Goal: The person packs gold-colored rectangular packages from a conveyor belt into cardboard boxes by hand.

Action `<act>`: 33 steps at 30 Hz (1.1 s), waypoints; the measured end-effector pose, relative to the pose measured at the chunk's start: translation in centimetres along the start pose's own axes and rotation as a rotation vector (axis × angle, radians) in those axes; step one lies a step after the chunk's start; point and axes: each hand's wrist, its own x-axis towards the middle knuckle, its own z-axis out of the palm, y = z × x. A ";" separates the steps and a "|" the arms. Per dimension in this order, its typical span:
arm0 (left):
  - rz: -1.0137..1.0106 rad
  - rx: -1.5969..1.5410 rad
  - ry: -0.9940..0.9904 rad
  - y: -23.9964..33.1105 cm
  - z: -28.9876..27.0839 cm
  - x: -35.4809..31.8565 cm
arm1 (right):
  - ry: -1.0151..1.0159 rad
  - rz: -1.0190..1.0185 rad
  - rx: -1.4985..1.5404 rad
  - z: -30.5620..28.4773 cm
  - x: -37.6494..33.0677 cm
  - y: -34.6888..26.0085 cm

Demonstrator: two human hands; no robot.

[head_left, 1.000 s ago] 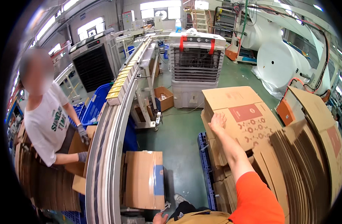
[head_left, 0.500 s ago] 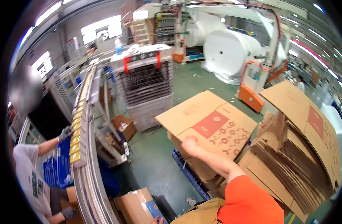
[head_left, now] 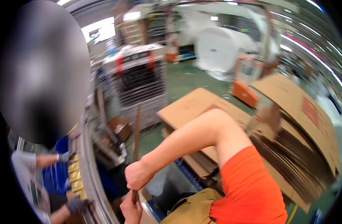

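Gripped by the curled fingers of the right hand [head_left: 139,174] and, just below, the left hand [head_left: 130,210], the flat brown corrugated-cardboard sheet [head_left: 136,138] extends edge-on beyond them, long axis near-upright.

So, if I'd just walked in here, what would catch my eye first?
Probably the bright orange sleeve at lower right, its bare arm crossing the middle to the right hand, which, with the left hand below, grips a cardboard piece seen edge-on. Next might come the stacked cardboard on the right and the big white roll behind, with yellow boxes in a row at lower left.
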 end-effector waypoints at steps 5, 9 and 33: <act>-0.296 0.085 -0.041 -0.2 -6.2 -7.0 | 0.037 0.142 0.221 0.8 3.8 4.6; -0.538 0.174 -0.060 1.4 -7.8 -11.8 | 0.191 -0.179 0.183 4.9 6.2 8.8; -1.655 0.902 -0.272 1.9 -7.8 -16.2 | 1.021 -0.363 1.025 16.1 14.0 12.6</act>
